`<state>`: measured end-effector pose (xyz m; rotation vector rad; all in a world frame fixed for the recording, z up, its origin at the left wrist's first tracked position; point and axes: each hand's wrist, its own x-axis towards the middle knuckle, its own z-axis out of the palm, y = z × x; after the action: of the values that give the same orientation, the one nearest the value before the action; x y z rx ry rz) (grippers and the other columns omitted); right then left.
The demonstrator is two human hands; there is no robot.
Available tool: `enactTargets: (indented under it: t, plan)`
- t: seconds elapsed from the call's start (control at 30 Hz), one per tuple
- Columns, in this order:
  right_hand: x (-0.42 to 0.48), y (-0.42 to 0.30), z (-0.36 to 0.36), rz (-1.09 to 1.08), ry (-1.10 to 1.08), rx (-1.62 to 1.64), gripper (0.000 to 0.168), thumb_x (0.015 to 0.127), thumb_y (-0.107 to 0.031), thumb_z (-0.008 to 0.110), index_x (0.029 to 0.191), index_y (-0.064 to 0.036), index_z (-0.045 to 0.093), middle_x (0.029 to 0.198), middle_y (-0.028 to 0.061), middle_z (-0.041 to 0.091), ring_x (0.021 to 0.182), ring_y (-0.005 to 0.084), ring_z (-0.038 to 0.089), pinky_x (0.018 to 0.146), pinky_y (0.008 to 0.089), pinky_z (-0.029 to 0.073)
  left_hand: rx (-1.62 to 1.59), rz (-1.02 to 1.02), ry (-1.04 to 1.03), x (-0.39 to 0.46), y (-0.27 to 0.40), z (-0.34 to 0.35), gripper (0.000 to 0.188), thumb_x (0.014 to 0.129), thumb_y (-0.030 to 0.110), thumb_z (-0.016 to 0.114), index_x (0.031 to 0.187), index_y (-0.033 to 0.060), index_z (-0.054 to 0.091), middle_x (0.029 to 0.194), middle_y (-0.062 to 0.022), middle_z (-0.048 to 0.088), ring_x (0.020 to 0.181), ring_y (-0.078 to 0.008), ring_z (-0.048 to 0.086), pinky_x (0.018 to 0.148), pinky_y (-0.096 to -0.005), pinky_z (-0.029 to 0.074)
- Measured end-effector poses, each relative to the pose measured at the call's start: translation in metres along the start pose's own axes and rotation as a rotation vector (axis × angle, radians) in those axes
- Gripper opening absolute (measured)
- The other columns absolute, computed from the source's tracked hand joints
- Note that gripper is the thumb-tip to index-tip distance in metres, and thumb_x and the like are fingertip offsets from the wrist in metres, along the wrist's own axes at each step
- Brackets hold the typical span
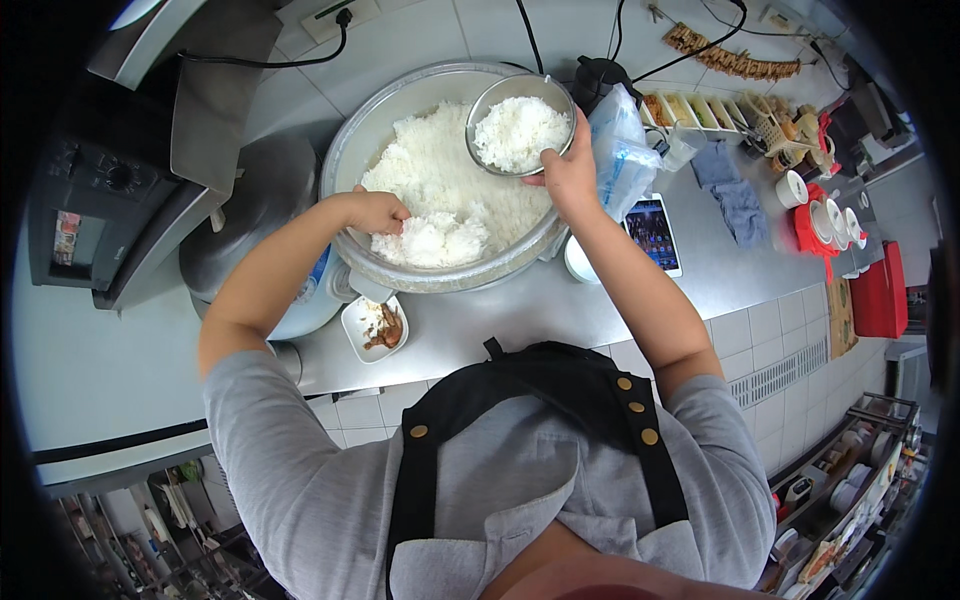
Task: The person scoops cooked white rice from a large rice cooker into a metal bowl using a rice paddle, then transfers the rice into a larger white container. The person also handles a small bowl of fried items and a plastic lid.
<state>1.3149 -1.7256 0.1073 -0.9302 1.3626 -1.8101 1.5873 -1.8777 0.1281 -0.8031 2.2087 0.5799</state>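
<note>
A large round metal pot (450, 283) holds a bed of cooked white rice (450, 161). Over its far right rim, my right hand (568, 169) grips a small metal bowl (474, 154) by the near edge, thumb at the rim. That bowl carries a heap of white rice (525, 133). My left hand (377, 212) reaches inside the pot at its left side, fingers curled against a loose mound of rice (442, 240). Whether those fingers hold a utensil is hidden by the rice and the hand.
A small white dish (347, 330) with browned meat sits on the steel counter (480, 322). Right of the pot are a plastic bag (619, 150), a tablet (652, 232), folded blue cloths (727, 195) and ingredient containers (686, 112). A large metal lid (255, 217) leans at left.
</note>
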Motion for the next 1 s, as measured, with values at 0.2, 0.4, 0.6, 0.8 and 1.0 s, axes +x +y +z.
enactTargets:
  t: [0.2, 0.4, 0.6, 0.8, 1.0]
  plan:
    - [0.015, 0.006, 0.002, 0.050, -0.009, -0.167, 0.080, 0.080, 0.013, 0.044, 0.152, -0.012, 0.019, 0.143, 0.0183, 0.038, 0.109, 0.0353, 0.062, 0.059, 0.0336, 0.065, -0.202, 0.084, 0.020, -0.006, -0.019, -0.053, 0.009, 0.082, 0.012, 0.061, 0.087, 0.0068, 0.066, 0.070, 0.0009, 0.060, 0.066, -0.0106, 0.054, 0.069, -0.0328, 0.043]
    - [0.024, 0.019, 0.023, 0.197, -0.035, -0.097, 0.081, 0.082, 0.010, 0.049, 0.152, -0.015, 0.017, 0.138, 0.0196, 0.044, 0.102, 0.0348, 0.065, 0.060, 0.0367, 0.064, -0.272, 0.131, 0.384, -0.014, -0.018, -0.110, 0.011, 0.081, 0.009, 0.055, 0.086, 0.0026, 0.062, 0.070, -0.0046, 0.060, 0.064, -0.0132, 0.054, 0.061, -0.0302, 0.044]
    - [0.016, 0.004, 0.053, 0.452, -0.047, 0.158, 0.078, 0.082, 0.010, 0.045, 0.151, -0.017, 0.018, 0.133, 0.0181, 0.048, 0.094, 0.0309, 0.067, 0.059, 0.0372, 0.063, 0.258, -0.086, 1.138, 0.001, 0.034, -0.082, 0.028, 0.086, 0.010, 0.054, 0.113, 0.0070, 0.062, 0.080, -0.0109, 0.065, 0.074, -0.0291, 0.065, 0.067, -0.0403, 0.052]
    - [0.029, 0.003, 0.060, 0.425, 0.013, 0.191, 0.078, 0.081, 0.010, 0.046, 0.150, -0.018, 0.021, 0.127, 0.0176, 0.053, 0.089, 0.0300, 0.068, 0.056, 0.0353, 0.062, 0.432, -0.130, 1.127, 0.009, 0.084, 0.002, 0.055, 0.085, 0.003, 0.051, 0.140, 0.0079, 0.046, 0.104, -0.0154, 0.061, 0.078, -0.0274, 0.068, 0.072, -0.0395, 0.056]
    - [0.023, 0.009, 0.040, 0.346, 0.089, 0.130, 0.079, 0.080, 0.011, 0.045, 0.150, -0.017, 0.022, 0.130, 0.0171, 0.051, 0.090, 0.0289, 0.068, 0.055, 0.0329, 0.062, -0.291, 0.084, 1.149, 0.014, 0.057, -0.009, 0.044, 0.090, 0.006, 0.050, 0.134, 0.0041, 0.047, 0.103, -0.0184, 0.063, 0.079, -0.0316, 0.067, 0.073, -0.0417, 0.053]
